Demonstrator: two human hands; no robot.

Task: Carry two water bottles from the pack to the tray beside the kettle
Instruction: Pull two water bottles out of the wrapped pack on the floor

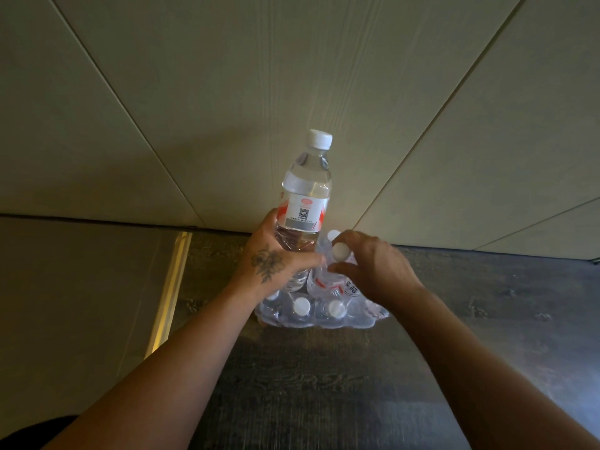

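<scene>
A clear water bottle [306, 193] with a white cap and a red and white label is held upright above the pack, with my left hand [272, 258] wrapped around its lower half. My right hand [370, 264] closes its fingers around the neck of a second bottle [334, 267], just under its white cap; that bottle still stands in the pack. The shrink-wrapped pack [324, 311] sits on the dark floor against the wall, with several more white caps showing in it. Neither the tray nor the kettle is in view.
A pale panelled wall [292, 76] rises right behind the pack. The dark wood-grain floor [324, 384] spreads toward me. A grey carpeted area [81, 287] lies to the left, divided from the wood by a shiny metal strip [168, 293].
</scene>
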